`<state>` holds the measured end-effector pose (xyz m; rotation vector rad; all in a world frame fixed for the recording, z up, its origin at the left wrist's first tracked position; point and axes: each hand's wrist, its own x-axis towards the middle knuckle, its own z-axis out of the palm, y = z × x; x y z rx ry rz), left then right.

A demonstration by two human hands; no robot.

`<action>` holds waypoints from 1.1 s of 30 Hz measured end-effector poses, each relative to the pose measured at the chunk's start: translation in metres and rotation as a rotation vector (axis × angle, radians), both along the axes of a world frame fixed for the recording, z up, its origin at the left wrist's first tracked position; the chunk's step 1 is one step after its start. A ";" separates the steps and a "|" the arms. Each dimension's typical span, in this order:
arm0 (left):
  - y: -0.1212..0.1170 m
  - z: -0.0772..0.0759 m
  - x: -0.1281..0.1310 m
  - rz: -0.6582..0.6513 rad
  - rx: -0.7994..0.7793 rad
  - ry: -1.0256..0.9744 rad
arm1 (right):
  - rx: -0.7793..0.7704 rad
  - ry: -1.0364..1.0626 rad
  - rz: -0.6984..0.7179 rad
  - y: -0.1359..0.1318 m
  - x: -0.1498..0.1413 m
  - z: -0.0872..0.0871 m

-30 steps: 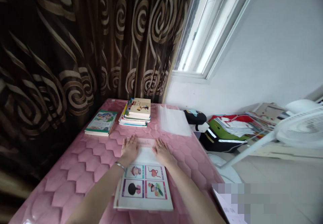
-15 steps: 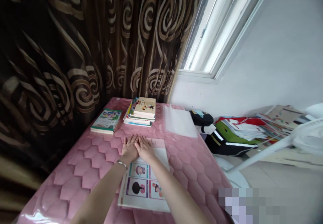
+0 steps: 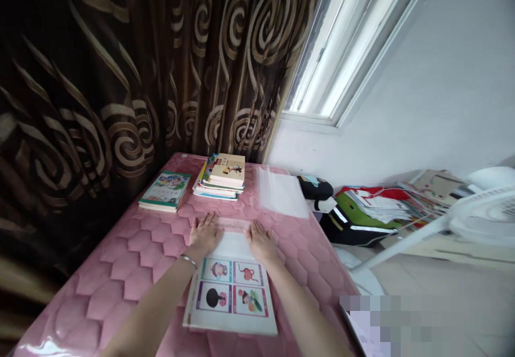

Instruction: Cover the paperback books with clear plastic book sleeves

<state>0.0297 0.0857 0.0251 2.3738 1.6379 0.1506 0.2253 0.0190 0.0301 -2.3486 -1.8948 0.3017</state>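
A picture book (image 3: 231, 319) lies flat on a pink padded surface, its face showing four framed cartoon pictures below a white area. Along its far end runs a pale, see-through strip (image 3: 231, 223), which looks like clear plastic film. My left hand (image 3: 204, 233), with a silver bangle at the wrist, rests palm down on the far left corner of the book and strip. At the far right corner, my right hand (image 3: 259, 240) lies flat too. Fingers of both hands are stretched out, and neither hand grips anything. The book's far corners are partly hidden under the hands.
Behind the book stand a stack of books (image 3: 225, 177) and, to the left, green-edged books (image 3: 164, 190). Clear plastic sheets (image 3: 281, 193) lie at the back right. A patterned curtain (image 3: 201, 67) borders the left; a white fan (image 3: 418, 239) stands right.
My hands were side by side at the middle of the book's far end. They have slid apart to its two sides, uncovering the white area and the upper right picture.
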 end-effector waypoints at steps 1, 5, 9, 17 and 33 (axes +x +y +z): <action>0.000 0.001 -0.002 0.023 -0.001 0.004 | 0.003 -0.007 -0.001 0.000 -0.001 0.000; 0.007 0.008 -0.018 0.143 0.012 0.026 | 0.012 -0.027 0.005 0.002 -0.002 -0.004; -0.003 0.018 -0.024 0.209 0.017 0.117 | 0.014 -0.058 0.032 0.004 -0.002 -0.005; -0.155 -0.006 0.002 -0.530 0.174 -0.052 | -0.017 -0.112 0.090 0.019 -0.011 0.019; -0.182 -0.022 0.020 -0.823 0.480 0.126 | -0.072 0.168 0.175 0.075 -0.006 0.037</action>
